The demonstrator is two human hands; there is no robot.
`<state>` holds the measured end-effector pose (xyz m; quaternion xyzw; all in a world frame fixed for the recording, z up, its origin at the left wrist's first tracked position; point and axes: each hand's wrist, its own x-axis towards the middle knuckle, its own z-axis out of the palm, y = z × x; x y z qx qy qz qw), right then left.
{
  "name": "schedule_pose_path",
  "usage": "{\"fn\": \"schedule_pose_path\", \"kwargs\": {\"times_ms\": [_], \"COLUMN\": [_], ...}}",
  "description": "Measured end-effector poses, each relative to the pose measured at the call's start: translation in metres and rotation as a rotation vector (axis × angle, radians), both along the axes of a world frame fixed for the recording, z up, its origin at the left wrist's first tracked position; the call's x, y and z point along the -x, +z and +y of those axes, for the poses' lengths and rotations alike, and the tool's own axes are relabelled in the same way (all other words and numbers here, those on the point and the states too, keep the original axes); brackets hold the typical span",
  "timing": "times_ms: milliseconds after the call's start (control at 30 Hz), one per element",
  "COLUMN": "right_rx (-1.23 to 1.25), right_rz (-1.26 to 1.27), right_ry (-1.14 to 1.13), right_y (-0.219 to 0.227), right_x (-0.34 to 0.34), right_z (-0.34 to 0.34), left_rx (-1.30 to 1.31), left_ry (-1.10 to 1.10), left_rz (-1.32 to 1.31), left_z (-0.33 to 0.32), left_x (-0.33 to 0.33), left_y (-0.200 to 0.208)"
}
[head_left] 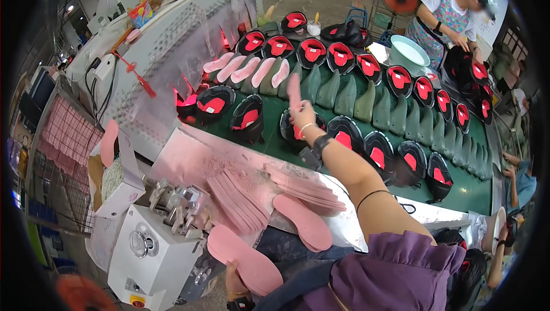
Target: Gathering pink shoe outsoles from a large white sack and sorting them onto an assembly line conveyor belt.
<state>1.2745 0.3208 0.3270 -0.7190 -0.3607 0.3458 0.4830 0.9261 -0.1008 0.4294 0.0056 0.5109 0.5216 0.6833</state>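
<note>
My right hand (303,117) reaches over the green work table and pinches one pink insole (294,89), held upright beside a row of green foot-shaped pieces (328,91) that look like shoe lasts. At the lower edge my left hand (231,279) is closed round the rim of pink insoles (243,256), seemingly a small stack; most of its fingers are hidden beneath. Several pink insoles (245,71) lie on the leftmost green pieces. Black shoe uppers with red linings (312,51) line the far side, and others (378,153) stand on the near side, partly behind my right forearm.
Stacks of pink insoles (238,199) lie on a pink-dusted board near me. At lower left stands a white machine (140,254) with a knob and metal rollers, beside an open carton (117,179). A co-worker (444,19) handles black uppers at the far right, near a pale basin (409,50).
</note>
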Motion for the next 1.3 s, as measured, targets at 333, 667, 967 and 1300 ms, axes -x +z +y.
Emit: {"fn": "schedule_pose_path", "kwargs": {"times_ms": [333, 667, 967, 1300], "right_rx": [-0.311, 0.084, 0.062, 0.178], "right_rz": [-0.096, 0.171, 0.130, 0.074], "right_ry": [0.114, 1.226, 0.853, 0.898], "right_y": [-0.045, 0.112, 0.054, 0.030], "right_x": [-0.055, 0.153, 0.204, 0.221], "right_z": [0.076, -0.318, -0.241, -0.206], "left_rx": [-0.006, 0.074, -0.093, -0.182], "left_ry": [-0.057, -0.043, 0.039, 0.034], "left_rz": [-0.032, 0.013, -0.186, -0.128], "left_z": [0.007, 0.000, -0.040, -0.058], "left_x": [0.010, -0.006, 0.008, 0.009], "left_y": [-0.017, 0.009, 0.031, 0.036]}}
